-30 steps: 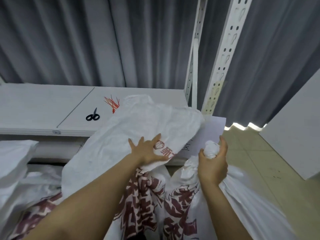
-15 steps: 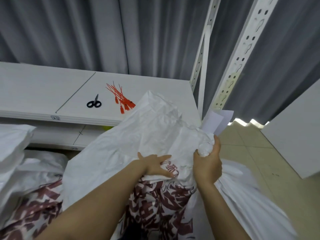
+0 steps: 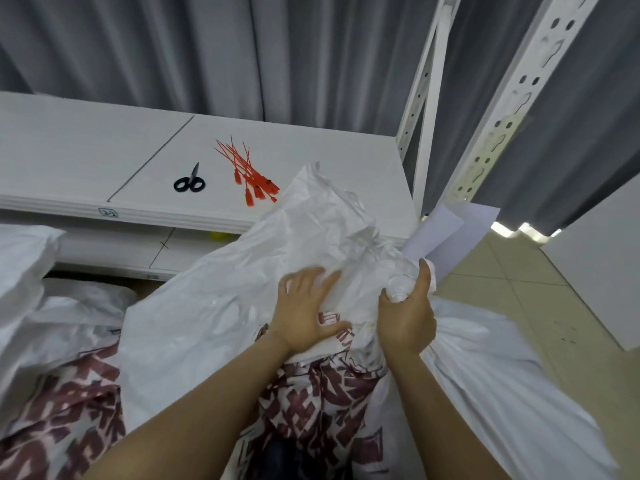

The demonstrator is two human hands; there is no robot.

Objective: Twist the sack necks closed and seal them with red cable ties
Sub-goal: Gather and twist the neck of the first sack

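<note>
A white woven sack (image 3: 214, 303) with dark red print stands in front of me, its loose top flopped toward the shelf. My right hand (image 3: 407, 315) grips the bunched neck (image 3: 398, 289) of the sack, fingers curled round it. My left hand (image 3: 304, 313) lies flat on the sack's fabric beside the neck, fingers spread, gathering it toward the right hand. A bundle of red cable ties (image 3: 247, 173) lies on the white shelf (image 3: 69, 161) beyond the sack.
Black scissors (image 3: 189, 181) lie left of the ties. More white sacks (image 3: 20, 268) sit at the left. White perforated shelf uprights (image 3: 502, 109) rise at the right, with paper sheets (image 3: 446, 233) behind the sack. Grey curtain behind; tiled floor (image 3: 519, 296) and a white panel at right.
The sack's top has been pulled lower and toward the right hand. My left hand has slid right across the fabric, close to the gripped neck. The view has tilted down.
</note>
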